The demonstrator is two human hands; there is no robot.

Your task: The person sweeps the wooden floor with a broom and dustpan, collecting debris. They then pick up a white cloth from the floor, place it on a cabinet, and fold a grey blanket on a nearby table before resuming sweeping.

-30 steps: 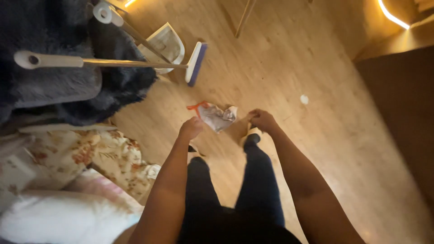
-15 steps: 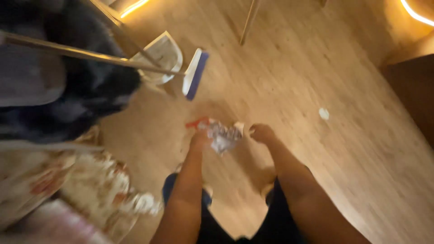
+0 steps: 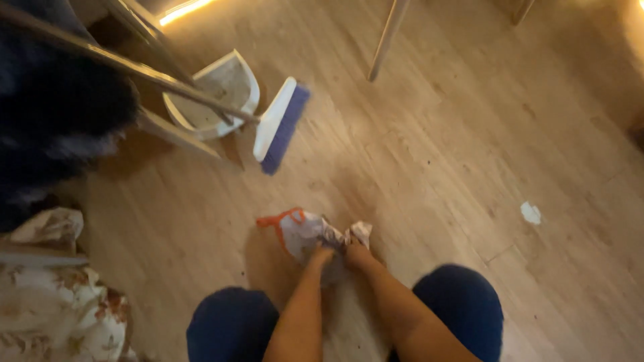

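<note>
Though the frame is blurred, the crumpled bag point(image 3: 305, 236) reads as thin white plastic with an orange drawstring loop at its upper left, lying on the wooden floor point(image 3: 429, 154) just ahead of the person's knees. It looks light, soft and limp, likely to crinkle, sag and slide under the fingers rather than keep any shape, so the firmest hold would seem to be the bunched material at its near edge or the orange cord, not the loose middle. Both forearms reach straight down between the dark-trousered knees and meet at the bag's near side. The left hand point(image 3: 320, 255) has its fingers curled into the gathered plastic, gripping it; the right hand point(image 3: 356, 254) presses right beside it, fingers bent onto the white folds, though blur hides how tightly they close. Farther off lie a broom point(image 3: 282, 125) with blue bristles and a white dustpan point(image 3: 216, 94), and a small white scrap point(image 3: 530, 213) sits well apart at the right.
</note>
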